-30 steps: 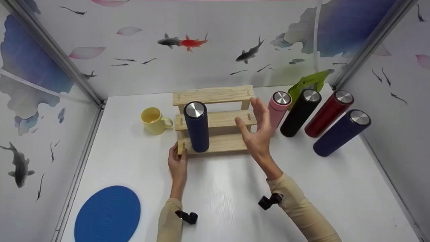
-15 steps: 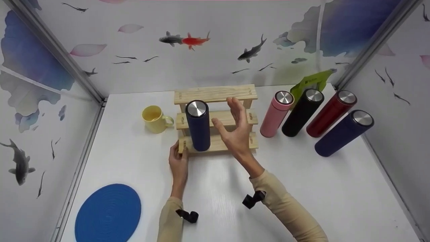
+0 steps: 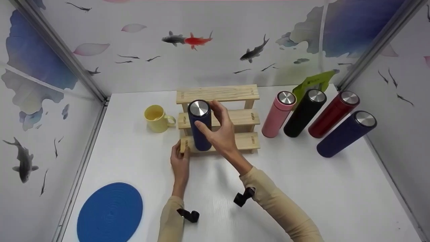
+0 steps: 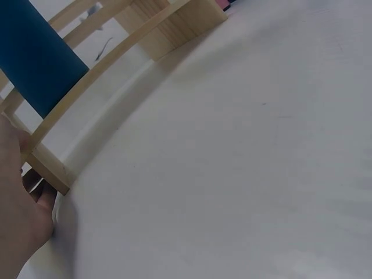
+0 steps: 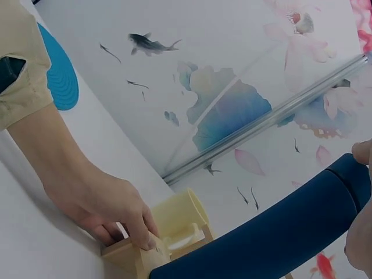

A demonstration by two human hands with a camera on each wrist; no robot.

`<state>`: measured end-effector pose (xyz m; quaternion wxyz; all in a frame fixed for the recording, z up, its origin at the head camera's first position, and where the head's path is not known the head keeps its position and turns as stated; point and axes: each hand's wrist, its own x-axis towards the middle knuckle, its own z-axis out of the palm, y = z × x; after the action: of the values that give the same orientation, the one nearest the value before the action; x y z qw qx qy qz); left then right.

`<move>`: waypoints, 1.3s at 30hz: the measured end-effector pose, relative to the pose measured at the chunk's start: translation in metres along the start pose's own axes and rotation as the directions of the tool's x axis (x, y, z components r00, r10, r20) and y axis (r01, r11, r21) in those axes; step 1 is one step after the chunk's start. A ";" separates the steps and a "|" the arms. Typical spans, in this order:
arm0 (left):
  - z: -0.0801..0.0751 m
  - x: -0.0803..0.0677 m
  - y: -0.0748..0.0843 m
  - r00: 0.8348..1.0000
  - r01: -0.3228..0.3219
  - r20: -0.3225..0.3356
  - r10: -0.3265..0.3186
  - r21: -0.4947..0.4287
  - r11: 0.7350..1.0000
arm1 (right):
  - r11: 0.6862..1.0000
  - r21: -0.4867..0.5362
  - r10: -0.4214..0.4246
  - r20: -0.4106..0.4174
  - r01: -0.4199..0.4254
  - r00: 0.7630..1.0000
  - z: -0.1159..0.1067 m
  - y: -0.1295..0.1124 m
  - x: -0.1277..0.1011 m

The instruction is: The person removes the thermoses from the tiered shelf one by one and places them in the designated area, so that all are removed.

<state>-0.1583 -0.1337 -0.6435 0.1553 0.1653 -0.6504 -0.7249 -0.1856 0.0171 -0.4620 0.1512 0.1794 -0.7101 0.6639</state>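
A dark blue vacuum flask (image 3: 201, 132) with a silver lid stands upright on the lowest step at the left of a three-tier wooden rack (image 3: 231, 141). Around its upper part is my right hand (image 3: 221, 134), thumb across the front and fingers at the right side. The right wrist view shows the flask (image 5: 267, 226) running up between thumb and palm at the right edge. My left hand (image 3: 180, 164) grips the left end of the lowest step. In the left wrist view, fingers of the left hand (image 4: 20, 203) reach under that wooden end; the flask (image 4: 38, 52) rises above it.
Pink (image 3: 277, 116), black (image 3: 304, 114), red (image 3: 332, 116) and another blue flask (image 3: 346, 134) stand right of the rack, with a green pouch (image 3: 314, 81) behind. A yellow mug (image 3: 157, 119) stands left. A round blue mat (image 3: 111, 213) lies front left.
My right hand has moved left from beside the pink flask, across the rack, to the blue flask and closed around it. The left hand stays on the rack's end.
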 end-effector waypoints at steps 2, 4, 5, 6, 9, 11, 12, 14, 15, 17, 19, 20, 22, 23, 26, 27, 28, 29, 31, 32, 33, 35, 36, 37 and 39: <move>0.000 0.000 0.000 1.000 0.005 0.008 -0.005 -0.002 1.000 | 1.000 0.012 0.028 0.016 -0.028 0.999 0.002 0.001 0.002; 0.000 0.000 0.000 1.000 0.006 0.012 -0.006 -0.003 1.000 | 0.998 0.024 0.052 0.033 -0.052 0.998 0.003 0.002 0.004; 0.000 0.000 0.000 1.000 0.006 0.013 -0.006 -0.005 1.000 | 0.998 0.026 0.060 0.043 -0.062 0.997 0.004 0.003 0.005; 0.000 0.000 0.000 1.000 0.005 0.014 -0.005 -0.010 1.000 | 0.997 0.026 0.066 0.051 -0.067 0.997 0.004 0.004 0.007; -0.001 0.000 0.001 1.000 0.011 0.012 -0.010 -0.011 1.000 | 0.998 0.015 0.061 0.071 -0.062 0.996 0.005 0.006 0.010; -0.001 0.000 0.001 1.000 0.015 0.015 -0.015 -0.014 1.000 | 0.999 0.005 0.045 0.076 -0.046 0.996 0.005 0.007 0.011; -0.001 0.000 0.002 1.000 0.018 0.015 -0.018 -0.012 1.000 | 0.999 0.001 0.036 0.077 -0.037 0.996 0.005 0.008 0.011; -0.001 0.000 0.002 1.000 0.019 0.012 -0.018 -0.009 1.000 | 1.000 -0.007 0.018 0.077 -0.017 0.997 0.004 0.008 0.012; -0.001 0.001 0.002 1.000 0.018 0.009 -0.018 -0.008 1.000 | 1.000 -0.011 0.009 0.076 -0.008 0.997 0.004 0.008 0.012; 0.000 0.001 0.002 1.000 0.013 0.007 -0.013 -0.005 1.000 | 1.000 -0.018 -0.006 0.072 0.008 0.997 0.003 0.009 0.011; 0.000 0.001 0.001 1.000 0.006 0.009 -0.006 0.005 1.000 | 0.999 -0.033 -0.022 0.067 0.024 0.997 0.002 0.009 0.010; 0.001 0.001 0.001 1.000 0.005 0.008 -0.005 0.008 1.000 | 0.999 -0.042 -0.029 0.064 0.032 0.997 0.001 0.009 0.009; 0.001 0.001 0.001 1.000 0.004 0.005 -0.004 0.011 1.000 | 0.997 -0.061 -0.044 0.060 0.047 0.997 -0.001 0.010 0.007; 0.001 0.001 0.002 1.000 0.004 0.002 -0.004 0.011 1.000 | 0.996 -0.072 -0.050 0.057 0.054 0.997 -0.002 0.010 0.006; 0.001 0.001 0.002 1.000 -0.001 -0.006 0.001 0.011 1.000 | 0.992 -0.103 -0.065 0.045 0.069 0.997 -0.006 0.006 0.002; 0.001 0.000 0.003 1.000 -0.003 -0.006 0.003 0.011 1.000 | 0.991 -0.110 -0.067 0.039 0.071 0.997 -0.007 0.003 0.002; 0.001 0.000 0.003 1.000 -0.004 -0.005 0.004 0.012 1.000 | 0.991 -0.117 -0.068 0.034 0.072 0.997 -0.009 -0.002 0.001; 0.001 0.000 0.003 1.000 -0.005 -0.005 0.005 0.018 1.000 | 0.990 -0.122 -0.067 0.029 0.070 0.997 -0.011 -0.008 0.000; 0.000 0.000 0.002 1.000 -0.008 -0.003 0.008 0.028 1.000 | 0.989 -0.135 -0.063 0.018 0.065 0.998 -0.015 -0.016 -0.001; 0.000 0.000 0.002 1.000 -0.007 -0.003 0.007 0.029 1.000 | 0.988 -0.139 -0.062 0.013 0.063 0.998 -0.018 -0.020 -0.002; 0.000 0.001 0.001 1.000 -0.006 -0.003 0.006 0.030 1.000 | 0.989 -0.139 -0.060 0.007 0.060 0.998 -0.021 -0.024 -0.003; 0.000 0.001 0.000 1.000 -0.012 -0.002 0.012 0.039 0.999 | 0.988 -0.142 -0.063 -0.004 0.062 0.998 -0.026 -0.017 -0.004; 0.000 0.001 0.000 1.000 -0.015 -0.003 0.015 0.044 0.999 | 0.987 -0.145 -0.072 -0.008 0.070 0.997 -0.029 -0.011 -0.004; 0.000 0.001 0.000 1.000 -0.016 -0.005 0.017 0.047 0.999 | 0.986 -0.148 -0.080 -0.011 0.077 0.997 -0.032 -0.007 -0.005; 0.000 0.000 0.000 1.000 -0.018 -0.011 0.019 0.054 0.998 | 0.984 -0.149 -0.099 -0.012 0.096 0.995 -0.038 0.002 -0.005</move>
<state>-0.1582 -0.1335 -0.6431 0.1614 0.1676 -0.6703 -0.7047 -0.1826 0.0557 -0.4633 0.2034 0.1955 -0.7463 0.6028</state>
